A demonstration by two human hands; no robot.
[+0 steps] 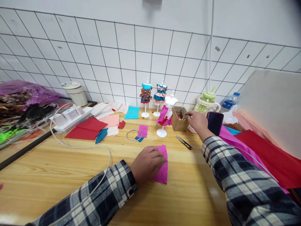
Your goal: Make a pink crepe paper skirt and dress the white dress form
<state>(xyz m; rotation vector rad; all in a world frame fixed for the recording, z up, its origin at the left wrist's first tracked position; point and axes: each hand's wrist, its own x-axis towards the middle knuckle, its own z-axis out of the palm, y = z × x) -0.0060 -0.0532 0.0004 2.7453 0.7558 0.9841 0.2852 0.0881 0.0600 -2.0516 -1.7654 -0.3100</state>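
Observation:
My left hand (148,163) rests over a magenta cloth strip (162,175) on the table, its fingers curled together against the cloth and covering the left part of it. My right hand (197,121) reaches to the rim of a small brown box (180,123), thumb and fingers pinched; what lies between them is too small to make out. Small bits sit inside the box. Black-handled thread snips (183,142) lie in front of it. Left of the box stands a white mini dress form (171,101) with magenta and red cloth around it.
Two dressed mini forms (146,94) stand near the wall. A metal ring (134,140), a red cloth piece (86,128), a power strip (72,118) and a white cable (80,147) lie leftward. A phone (214,123), a green-lidded cup (207,102) and red fabric (270,153) are rightward.

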